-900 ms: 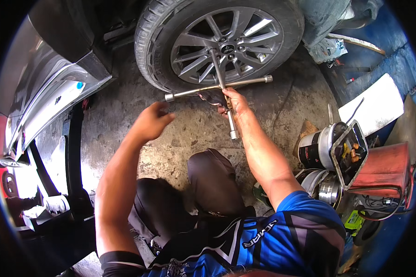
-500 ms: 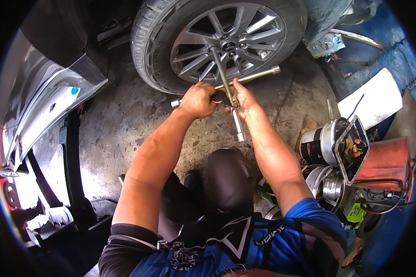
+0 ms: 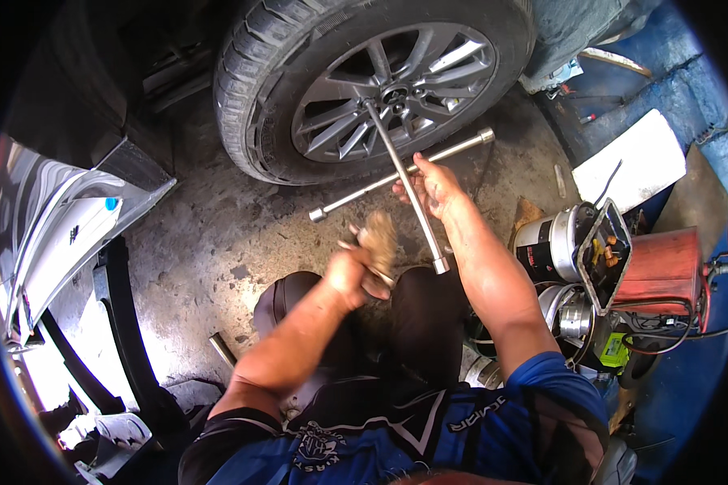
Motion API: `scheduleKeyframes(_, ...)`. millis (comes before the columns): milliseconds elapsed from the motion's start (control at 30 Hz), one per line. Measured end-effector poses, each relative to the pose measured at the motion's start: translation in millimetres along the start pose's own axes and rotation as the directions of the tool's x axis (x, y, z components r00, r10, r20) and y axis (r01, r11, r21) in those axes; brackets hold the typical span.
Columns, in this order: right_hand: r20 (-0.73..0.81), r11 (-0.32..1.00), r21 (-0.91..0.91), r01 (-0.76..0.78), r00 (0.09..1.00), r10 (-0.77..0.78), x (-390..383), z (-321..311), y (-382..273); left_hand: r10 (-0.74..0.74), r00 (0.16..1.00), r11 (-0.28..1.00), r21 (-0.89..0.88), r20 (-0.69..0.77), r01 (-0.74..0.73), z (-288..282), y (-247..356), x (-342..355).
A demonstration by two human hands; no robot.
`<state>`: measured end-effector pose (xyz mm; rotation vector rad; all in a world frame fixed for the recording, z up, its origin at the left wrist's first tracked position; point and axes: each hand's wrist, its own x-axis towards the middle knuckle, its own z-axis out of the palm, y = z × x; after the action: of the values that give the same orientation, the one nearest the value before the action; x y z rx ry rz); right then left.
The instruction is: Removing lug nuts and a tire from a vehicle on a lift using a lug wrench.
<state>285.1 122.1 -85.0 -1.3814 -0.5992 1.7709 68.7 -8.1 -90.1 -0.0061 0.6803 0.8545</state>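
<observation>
Cross wrench point(image 3: 399, 171): lay toward one o'clock in your head view, one end against the wheel point(image 3: 395, 97) at twelve.
Right hand point(image 3: 438, 187): you had its fingers wrapped around the wrench near the crossing.
Left hand point(image 3: 348, 275): closed on a brown item point(image 3: 378, 238), too blurred to identify.
Tub point(image 3: 548, 245): stood at three o'clock.

the brown thing point(image 3: 378, 241) in the left hand point(image 3: 350, 276) is blurred — kind unclear; the tyre point(image 3: 259, 109) — cut off at top.

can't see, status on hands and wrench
Right hand around cross wrench. Left hand holding blurred brownish thing. Wrench's far end at wheel, near end apparently by right knee.
</observation>
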Motion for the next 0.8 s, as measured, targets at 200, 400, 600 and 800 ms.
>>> scheduleKeyframes(200, -0.096, 0.998, -0.028, 0.050, 0.994, -0.052, 0, 5, 3, -0.179, 0.982, 0.968, 0.169, -0.059, 0.187, 6, -47, 49)
scheduleKeyframes(400, -0.127, 0.994, 0.023, 0.103, 0.987, -0.099, 5, -2, 4, -0.183, 0.972, 0.966, 0.210, 0.148, 0.150, -5, 0, 39)
scheduleKeyframes(600, -0.190, 0.904, 0.256, 0.341, 0.935, -0.299, -4, -5, -8, -0.155, 0.953, 0.981, -0.075, 0.261, 0.180, 43, -50, 27)
scheduleKeyframes(800, -0.225, 0.859, 0.231, 0.457, 0.884, -0.410, -25, 15, -3, -0.349, 0.924, 0.936, 0.109, 0.157, 0.335, 66, -81, 47)
